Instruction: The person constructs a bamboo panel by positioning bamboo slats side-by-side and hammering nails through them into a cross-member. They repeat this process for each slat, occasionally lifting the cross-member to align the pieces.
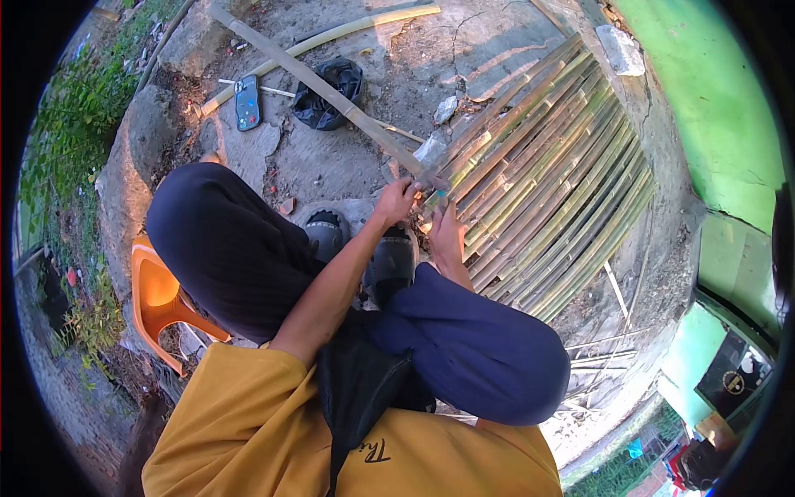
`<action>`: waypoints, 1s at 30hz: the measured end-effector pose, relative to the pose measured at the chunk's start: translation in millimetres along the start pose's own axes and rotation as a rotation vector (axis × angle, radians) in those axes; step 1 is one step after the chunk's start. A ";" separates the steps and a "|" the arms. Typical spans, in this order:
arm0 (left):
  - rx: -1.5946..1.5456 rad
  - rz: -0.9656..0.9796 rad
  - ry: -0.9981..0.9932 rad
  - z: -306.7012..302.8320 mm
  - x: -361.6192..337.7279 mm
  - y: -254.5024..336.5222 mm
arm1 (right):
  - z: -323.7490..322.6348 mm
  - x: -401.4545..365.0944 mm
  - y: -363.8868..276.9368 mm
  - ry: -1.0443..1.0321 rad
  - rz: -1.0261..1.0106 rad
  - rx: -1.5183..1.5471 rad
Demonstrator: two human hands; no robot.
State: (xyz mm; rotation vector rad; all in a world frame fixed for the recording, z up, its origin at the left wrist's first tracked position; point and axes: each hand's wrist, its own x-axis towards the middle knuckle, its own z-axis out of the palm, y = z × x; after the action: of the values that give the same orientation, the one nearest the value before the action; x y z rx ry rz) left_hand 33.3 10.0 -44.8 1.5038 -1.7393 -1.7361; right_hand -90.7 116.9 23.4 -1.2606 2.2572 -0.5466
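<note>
A long split bamboo strip runs from the upper left down to my hands, its near end in front of my feet. My left hand is closed on it near that end. My right hand is closed beside it, fingers pointing away from me, on a small item with a teal patch at the strip's end. What that item is, I cannot make out. Just right of my hands lies a row of bamboo strips, laid side by side like a mat.
A black plastic bag and a dark blue phone-like object lie on the ground ahead. Behind them is a curved bamboo pole. An orange plastic chair is at the left, a green wall at the right.
</note>
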 end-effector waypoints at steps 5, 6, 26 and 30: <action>-0.010 0.011 0.023 -0.5 -0.7 2.8 | -15.6 -3.5 -12.7 0.085 -0.039 0.174; -0.022 0.002 0.016 0.9 -2.2 2.7 | -16.8 -8.5 -11.3 0.193 -0.120 0.202; 0.033 0.013 0.029 2.5 -5.0 -0.3 | -35.4 -7.0 -32.3 0.142 -0.075 0.281; 0.029 0.050 0.050 1.7 -3.9 4.6 | -3.8 11.5 -8.3 -0.084 -0.018 -0.034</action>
State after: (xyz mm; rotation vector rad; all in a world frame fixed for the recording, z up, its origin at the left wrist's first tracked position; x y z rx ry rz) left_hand 31.5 12.8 -39.5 1.4894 -1.7686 -1.6427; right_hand -92.6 103.2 28.5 -1.2977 2.1959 -0.4548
